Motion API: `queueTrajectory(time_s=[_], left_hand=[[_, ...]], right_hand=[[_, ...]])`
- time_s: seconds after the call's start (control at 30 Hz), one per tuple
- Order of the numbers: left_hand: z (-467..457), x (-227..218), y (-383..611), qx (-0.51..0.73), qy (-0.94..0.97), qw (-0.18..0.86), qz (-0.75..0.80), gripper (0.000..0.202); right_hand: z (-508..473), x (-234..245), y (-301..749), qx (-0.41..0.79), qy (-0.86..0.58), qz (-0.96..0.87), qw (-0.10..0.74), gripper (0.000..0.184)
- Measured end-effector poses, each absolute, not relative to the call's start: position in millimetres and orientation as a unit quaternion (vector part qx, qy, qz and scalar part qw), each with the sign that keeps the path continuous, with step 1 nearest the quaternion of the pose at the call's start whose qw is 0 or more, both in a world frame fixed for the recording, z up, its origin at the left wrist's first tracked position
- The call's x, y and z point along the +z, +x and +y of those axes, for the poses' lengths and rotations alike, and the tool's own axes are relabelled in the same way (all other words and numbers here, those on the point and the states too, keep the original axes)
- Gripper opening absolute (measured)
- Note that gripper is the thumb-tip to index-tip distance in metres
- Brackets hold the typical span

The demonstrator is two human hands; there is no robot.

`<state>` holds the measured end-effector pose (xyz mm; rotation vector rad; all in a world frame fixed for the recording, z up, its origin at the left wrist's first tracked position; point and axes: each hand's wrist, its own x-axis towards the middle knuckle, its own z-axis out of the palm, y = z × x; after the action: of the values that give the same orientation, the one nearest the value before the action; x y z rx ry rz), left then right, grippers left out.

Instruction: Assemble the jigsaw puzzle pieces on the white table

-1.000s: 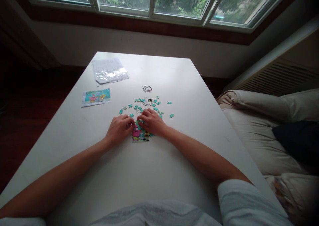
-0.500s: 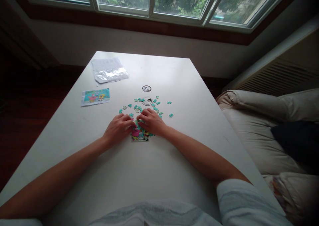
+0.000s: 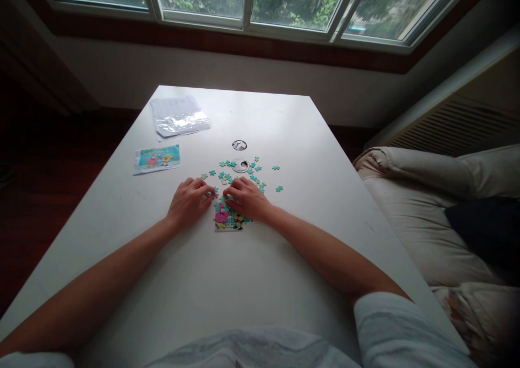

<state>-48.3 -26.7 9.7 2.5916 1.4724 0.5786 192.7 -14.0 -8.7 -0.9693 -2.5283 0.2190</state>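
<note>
A partly joined jigsaw puzzle (image 3: 222, 221) with pink and yellow cartoon figures lies on the white table. Just off its upper left corner, my left hand (image 3: 190, 201) has its fingertips closed on a small puzzle piece (image 3: 215, 194) with some pink on it. My right hand (image 3: 248, 197) rests over the upper right part of the puzzle, its fingers curled inward. Whatever those fingers pinch is hidden beneath them. Loose teal puzzle pieces (image 3: 221, 175) are scattered just beyond both hands.
To the left lies a picture card (image 3: 156, 159) with the same kind of cartoon figures. Behind it is a clear plastic sleeve with paper (image 3: 181, 116). Two round table inserts (image 3: 239, 145) (image 3: 240, 165) sit past the pieces. A sofa (image 3: 402, 216) stands along the right side.
My left hand has moved slightly up and left, off the puzzle's left edge, and its fingers are more bunched. The teal piece near it is now covered. My right hand has hardly moved.
</note>
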Motion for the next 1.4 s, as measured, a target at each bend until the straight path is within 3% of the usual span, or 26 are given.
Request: queueTrajectory(time_s=[1.4], left_hand=[[-33.8, 12.0, -49.6, 0.169, 0.839, 0.047, 0.515, 0.017]], right_hand=[[-11.9, -10.5, 193.5, 0.068, -0.345, -0.911, 0.217, 0.021]])
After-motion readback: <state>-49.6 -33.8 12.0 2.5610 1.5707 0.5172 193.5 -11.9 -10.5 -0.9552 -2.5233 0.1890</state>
